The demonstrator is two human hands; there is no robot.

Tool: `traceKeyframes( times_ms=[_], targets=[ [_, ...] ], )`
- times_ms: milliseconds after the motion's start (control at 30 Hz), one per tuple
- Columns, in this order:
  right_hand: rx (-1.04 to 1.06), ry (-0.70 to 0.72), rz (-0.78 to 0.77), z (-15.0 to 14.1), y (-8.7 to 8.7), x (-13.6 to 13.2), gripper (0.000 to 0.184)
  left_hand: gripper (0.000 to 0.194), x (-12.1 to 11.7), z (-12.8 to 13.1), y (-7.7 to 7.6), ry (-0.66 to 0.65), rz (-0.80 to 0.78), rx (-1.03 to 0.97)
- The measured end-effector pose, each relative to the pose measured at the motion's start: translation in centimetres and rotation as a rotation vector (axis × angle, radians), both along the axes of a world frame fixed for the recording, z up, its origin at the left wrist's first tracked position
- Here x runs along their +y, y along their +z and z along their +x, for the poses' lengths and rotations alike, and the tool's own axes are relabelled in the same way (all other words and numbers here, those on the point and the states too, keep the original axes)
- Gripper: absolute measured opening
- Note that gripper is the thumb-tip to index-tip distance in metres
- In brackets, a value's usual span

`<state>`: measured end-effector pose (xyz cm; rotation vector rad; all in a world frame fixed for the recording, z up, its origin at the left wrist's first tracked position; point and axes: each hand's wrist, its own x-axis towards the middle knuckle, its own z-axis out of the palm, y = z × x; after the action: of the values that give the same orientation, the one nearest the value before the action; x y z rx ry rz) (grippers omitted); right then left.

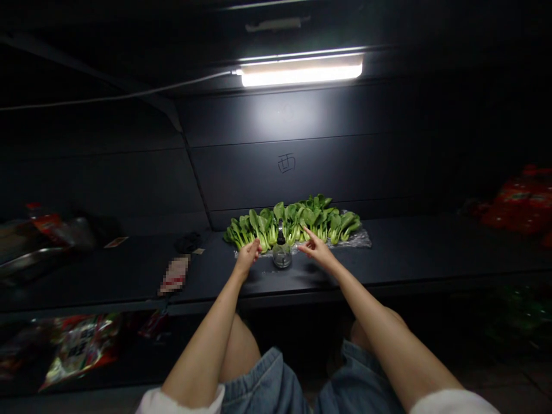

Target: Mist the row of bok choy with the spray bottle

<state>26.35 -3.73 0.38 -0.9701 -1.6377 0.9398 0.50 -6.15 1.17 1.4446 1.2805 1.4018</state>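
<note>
A row of green bok choy (297, 224) lies on a clear plastic sheet (360, 238) on a dark shelf (405, 253) under a strip light. My left hand (248, 256) reaches to the left end of the greens, its fingers curled against the stalks. My right hand (314, 248) is stretched out with its fingers apart, the index finger touching a stalk near the middle. Between the hands stands a small round glass bottle (282, 253) with a dark top.
A blurred package (173, 275) and a dark lump (188, 241) lie on the shelf to the left. Red snack bags (517, 204) sit at the far right, and more bags (80, 345) fill the lower shelf at left. A metal tray (26, 261) is far left.
</note>
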Motion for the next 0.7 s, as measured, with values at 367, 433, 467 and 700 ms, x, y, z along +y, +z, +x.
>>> traceKeyframes(
  times_ms=[367,433,467,700],
  targets=[
    [0.247,0.307,-0.467,0.8,3.2,-1.0,0.074,0.077,-1.1,-1.3,3.6,-0.407,-0.120,-0.448],
    [0.275,0.385,-0.507,0.9,4.1,-1.1,0.074,0.076,-1.1,-1.6,4.3,-0.482,-0.114,-0.528],
    [0.285,0.431,-0.522,0.9,4.4,-1.2,0.075,0.075,-1.1,-1.7,4.6,-0.516,-0.114,-0.558],
    [0.341,0.540,-0.673,1.2,3.3,-0.2,0.073,0.076,0.5,-1.1,2.6,-0.560,-0.308,-0.568]
  ],
)
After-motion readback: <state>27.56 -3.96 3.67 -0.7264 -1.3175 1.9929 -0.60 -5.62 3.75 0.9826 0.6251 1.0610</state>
